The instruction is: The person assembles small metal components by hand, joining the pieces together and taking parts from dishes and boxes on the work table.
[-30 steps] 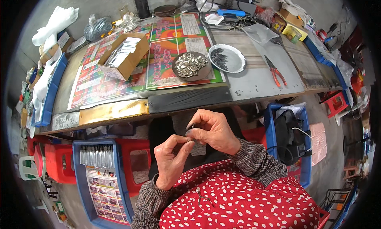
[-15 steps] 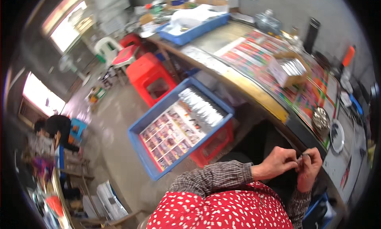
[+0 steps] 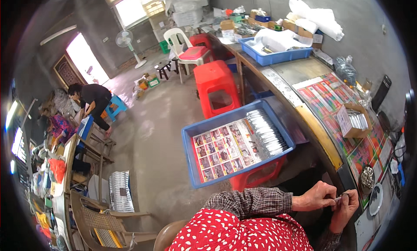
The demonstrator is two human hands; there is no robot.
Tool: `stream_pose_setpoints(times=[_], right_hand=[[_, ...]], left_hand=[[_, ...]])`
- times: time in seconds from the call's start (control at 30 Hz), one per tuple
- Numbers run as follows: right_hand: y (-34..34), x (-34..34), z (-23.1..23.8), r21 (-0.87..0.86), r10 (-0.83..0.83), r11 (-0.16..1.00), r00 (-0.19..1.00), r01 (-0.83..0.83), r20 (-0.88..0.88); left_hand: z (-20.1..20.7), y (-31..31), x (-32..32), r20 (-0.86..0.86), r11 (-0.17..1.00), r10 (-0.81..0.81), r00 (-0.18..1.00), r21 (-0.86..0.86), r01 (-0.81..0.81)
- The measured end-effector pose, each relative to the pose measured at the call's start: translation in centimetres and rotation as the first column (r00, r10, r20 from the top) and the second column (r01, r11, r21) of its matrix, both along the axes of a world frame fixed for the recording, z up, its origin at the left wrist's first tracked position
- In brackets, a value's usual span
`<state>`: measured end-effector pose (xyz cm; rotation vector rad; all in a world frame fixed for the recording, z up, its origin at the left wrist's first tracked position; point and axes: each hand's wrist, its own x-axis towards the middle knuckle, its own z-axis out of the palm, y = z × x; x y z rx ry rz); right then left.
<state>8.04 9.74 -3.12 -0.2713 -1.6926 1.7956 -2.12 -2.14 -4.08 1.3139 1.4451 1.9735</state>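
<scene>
Item 1, lower right of the frame: left hand [image 3: 313, 196] and right hand [image 3: 346, 207], brought together just in front of the body. Both are closed in a pinch on one small silvery piece [image 3: 339, 199] that bridges the gap between them. Its long axis runs roughly left to right in the picture, from the left fingertips toward the right thumb; neither hand is clearly nearer, since each grips an end. What the piece is cannot be told at this size.

Item 2, bottom edge: red white-dotted garment [image 3: 243, 233] with a plaid sleeve [image 3: 252, 202] leading to the left wrist.

Item 3, right edge, just beyond the hands: a dish of small metal pieces [image 3: 367, 177] and a dark round plate [image 3: 375, 199], both on the long workbench [image 3: 319, 136] (covered here with colourful printed sheets).

Item 4, centre: blue tray [image 3: 236, 144] on a red stool, holding printed cards and a row of silvery packets.

Item 5, right, further along the bench: open cardboard box [image 3: 354, 119] of packets.

Item 6, upper centre: red stool [image 3: 216, 88], white plastic chair [image 3: 186, 44], second blue tray [image 3: 278, 55].

Item 7, upper left: standing fan [image 3: 126, 40]; a person in black [image 3: 93, 99] bent over a table.
</scene>
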Motion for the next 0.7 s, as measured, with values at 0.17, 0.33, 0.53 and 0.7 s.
stream_pose_setpoints(times=[0.17,0.33,0.53,0.7], right_hand=[[-0.2,-0.3,-0.1,0.032,-0.016,0.999,1.0,0.017,-0.017],[-0.1,-0.3,0.0,0.013,0.019,1.0,0.999,-0.019,-0.043],[0.3,-0.4,-0.3,-0.003,0.051,0.999,0.996,-0.051,-0.068],[0.1,-0.5,0.1,-0.009,0.066,0.998,0.995,-0.067,-0.077]], left_hand=[[0.1,-0.6,-0.2,-0.021,1.0,0.012,1.0,0.019,-0.012],[0.7,-0.9,-0.1,-0.086,0.999,0.048,0.995,0.002,-0.048],[1.2,-1.1,-0.1,-0.08,1.0,0.005,0.997,-0.008,-0.006],[1.5,-1.4,-0.3,-0.083,1.0,-0.002,0.997,0.018,0.004]])
